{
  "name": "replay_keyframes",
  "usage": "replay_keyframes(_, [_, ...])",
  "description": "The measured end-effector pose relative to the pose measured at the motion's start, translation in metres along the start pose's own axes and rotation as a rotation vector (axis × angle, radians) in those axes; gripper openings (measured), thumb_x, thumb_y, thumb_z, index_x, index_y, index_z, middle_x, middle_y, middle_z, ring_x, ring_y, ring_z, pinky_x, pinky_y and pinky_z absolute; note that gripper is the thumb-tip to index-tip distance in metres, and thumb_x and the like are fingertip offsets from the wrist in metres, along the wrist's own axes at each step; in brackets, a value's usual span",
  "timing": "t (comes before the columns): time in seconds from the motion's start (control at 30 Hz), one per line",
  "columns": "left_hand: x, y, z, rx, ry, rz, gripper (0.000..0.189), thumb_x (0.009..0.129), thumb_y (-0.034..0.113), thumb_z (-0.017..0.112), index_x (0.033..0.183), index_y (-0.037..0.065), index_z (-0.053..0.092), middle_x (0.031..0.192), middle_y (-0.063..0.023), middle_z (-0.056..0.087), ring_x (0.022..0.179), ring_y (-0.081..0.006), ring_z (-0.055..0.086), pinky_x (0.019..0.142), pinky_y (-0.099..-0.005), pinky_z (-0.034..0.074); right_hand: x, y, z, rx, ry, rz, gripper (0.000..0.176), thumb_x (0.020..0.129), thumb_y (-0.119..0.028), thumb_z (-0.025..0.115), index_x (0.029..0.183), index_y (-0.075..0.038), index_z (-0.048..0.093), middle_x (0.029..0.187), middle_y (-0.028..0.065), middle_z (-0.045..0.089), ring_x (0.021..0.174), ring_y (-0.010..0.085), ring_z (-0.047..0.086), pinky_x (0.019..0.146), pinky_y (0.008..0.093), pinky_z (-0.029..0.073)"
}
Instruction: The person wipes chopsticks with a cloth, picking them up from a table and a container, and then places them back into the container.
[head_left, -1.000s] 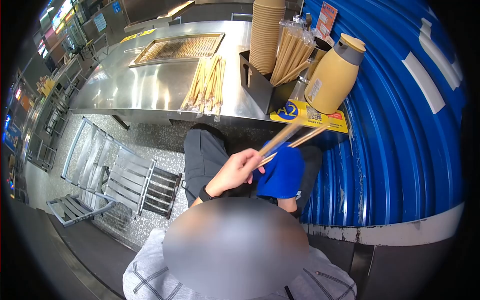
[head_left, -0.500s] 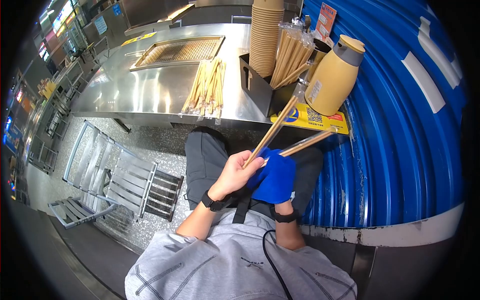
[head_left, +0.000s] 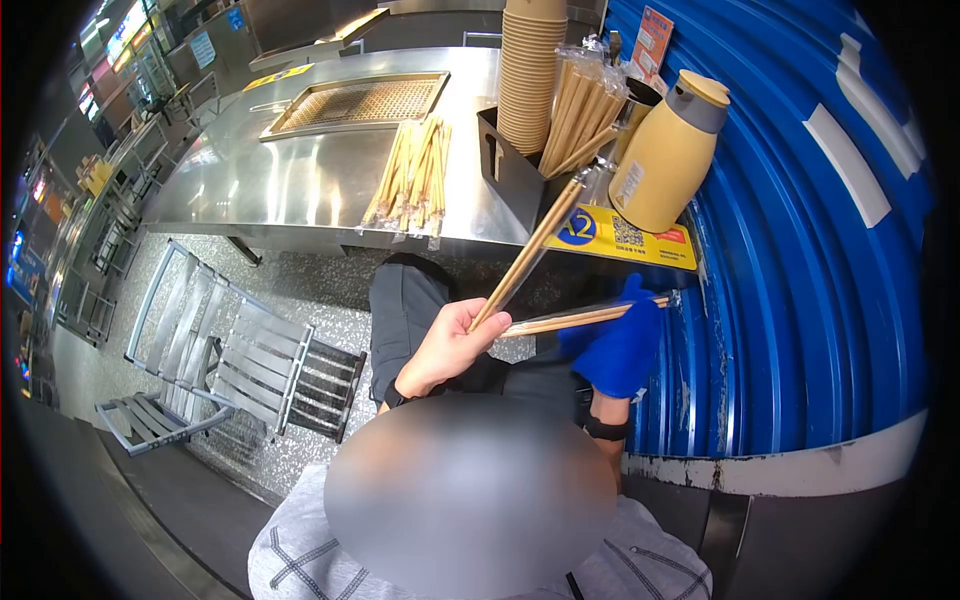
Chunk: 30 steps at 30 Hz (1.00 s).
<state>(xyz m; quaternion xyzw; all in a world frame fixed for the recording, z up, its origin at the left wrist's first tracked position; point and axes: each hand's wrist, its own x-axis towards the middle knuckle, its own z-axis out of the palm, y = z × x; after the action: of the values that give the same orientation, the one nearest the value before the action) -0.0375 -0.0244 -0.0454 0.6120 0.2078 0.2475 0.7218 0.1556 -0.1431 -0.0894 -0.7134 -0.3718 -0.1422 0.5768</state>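
Observation:
My left hand [head_left: 462, 338] is closed on wrapped chopsticks [head_left: 530, 253]: one packet slants up towards the table edge. A second packet of chopsticks [head_left: 575, 320] runs out to the right from the same hand, in clear wrapping. A blue cloth [head_left: 610, 352] covers my right hand [head_left: 612, 372], hiding its fingers. The cloth meets the right-hand packet near its far end. On the steel table, just ahead, lies a pile of wrapped chopsticks [head_left: 412, 180].
A black holder [head_left: 512, 180] carries stacked paper cups [head_left: 530, 85] and upright chopsticks [head_left: 583, 110]. Beside it stand a yellow jug [head_left: 668, 155] and a yellow table sign [head_left: 620, 235]. A grill grate [head_left: 360, 103] is set in the table [head_left: 300, 180]. Blue corrugated wall [head_left: 790, 300] rises at right; a chair [head_left: 260, 360] stands left.
My right hand with the blue cloth has moved right along the lower packet, away from my left hand. That packet now lies flatter. A grey blur now covers my chest area.

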Motion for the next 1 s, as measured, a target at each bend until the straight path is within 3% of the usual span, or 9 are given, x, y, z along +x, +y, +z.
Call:
replay_keyframes(0.1, [0.003,-0.005,0.008,-0.025,-0.024,-0.047,0.025,0.095,0.024,0.056,0.077,0.007,0.057,0.062,0.0099,0.042,0.055,-0.0001,0.034,0.047,-0.02,0.027,-0.041,0.026,0.022,-0.137,-0.315,0.241,0.015,0.095,-0.022,0.051,0.102,-0.009,0.056,0.092,0.0073,0.059,0.087,0.0188,0.056,0.075,0.0347,0.046])
replay_keyframes(0.17, [0.004,-0.008,0.017,0.01,-0.045,-0.031,0.025,0.097,0.027,0.052,0.078,0.011,0.055,0.057,0.0102,0.038,0.047,0.0001,0.031,0.042,-0.0186,0.023,-0.035,-0.029,0.027,0.338,-0.352,0.203,0.011,0.094,-0.018,0.051,0.093,-0.007,0.055,0.08,0.0033,0.058,0.075,0.0162,0.056,0.062,0.0319,0.047])
replay_keyframes(0.23, [0.002,-0.004,0.019,-0.037,-0.02,-0.046,0.026,0.097,0.027,0.052,0.08,0.009,0.057,0.057,0.0104,0.039,0.049,0.0004,0.031,0.043,-0.0184,0.023,-0.035,-0.046,0.035,0.479,-0.419,0.123,0.012,0.092,-0.019,0.052,0.092,-0.008,0.055,0.079,0.0037,0.058,0.075,0.0171,0.056,0.062,0.0324,0.046])
replay_keyframes(0.33, [-0.001,-0.003,0.013,0.067,-0.01,-0.037,0.028,0.097,0.028,0.052,0.079,0.008,0.058,0.058,0.0106,0.039,0.051,0.0006,0.031,0.045,-0.0185,0.023,-0.018,-0.052,0.035,0.383,-0.409,-0.014,0.013,0.088,-0.021,0.055,0.091,-0.008,0.055,0.078,0.0041,0.057,0.073,0.0185,0.056,0.062,0.0332,0.046])
replay_keyframes(0.53, [-0.002,-0.007,-0.007,0.148,-0.051,0.003,0.035,0.097,0.031,0.052,0.071,0.007,0.058,0.058,0.0097,0.041,0.052,0.0005,0.032,0.045,-0.0187,0.022,0.029,-0.078,-0.002,0.108,-0.167,-0.244,0.019,0.08,-0.026,0.059,0.088,-0.01,0.055,0.075,0.0051,0.057,0.071,0.0212,0.056,0.063,0.0348,0.045])
replay_keyframes(0.63, [-0.007,0.007,-0.014,0.128,-0.085,-0.159,0.037,0.097,0.032,0.052,0.069,0.007,0.058,0.058,0.0092,0.043,0.052,0.0006,0.034,0.045,-0.0185,0.023,0.039,-0.075,-0.011,0.078,-0.051,-0.207,0.022,0.076,-0.028,0.062,0.086,-0.01,0.055,0.074,0.0056,0.056,0.07,0.0226,0.056,0.064,0.0356,0.044])
replay_keyframes(0.73, [-0.004,0.007,-0.005,0.075,-0.016,-0.032,0.028,0.093,0.025,0.059,0.072,0.007,0.058,0.059,0.0092,0.045,0.053,0.0007,0.036,0.046,-0.0176,0.026,0.025,-0.036,0.004,0.256,0.018,0.047,0.011,0.091,-0.021,0.051,0.092,-0.01,0.053,0.081,0.0035,0.055,0.075,0.0168,0.055,0.066,0.0309,0.047])
replay_keyframes(0.83, [-0.006,0.006,-0.003,0.076,0.021,0.092,0.017,0.088,0.016,0.066,0.076,0.005,0.06,0.064,0.0079,0.049,0.057,0.0001,0.041,0.05,-0.0178,0.031,0.014,-0.006,0.007,0.491,-0.115,0.189,0.013,0.096,-0.02,0.047,0.098,-0.008,0.052,0.092,0.0061,0.057,0.086,0.0173,0.057,0.074,0.0297,0.048])
replay_keyframes(1.0, [-0.001,-0.005,0.003,0.091,0.125,0.139,0.009,0.083,0.009,0.07,0.084,0.001,0.065,0.067,0.0055,0.056,0.059,0.0001,0.045,0.052,-0.0166,0.034,-0.02,0.004,0.033,0.06,-0.179,0.069,0.021,0.096,-0.018,0.047,0.111,-0.004,0.051,0.108,0.0108,0.057,0.096,0.0202,0.058,0.084,0.0302,0.047])
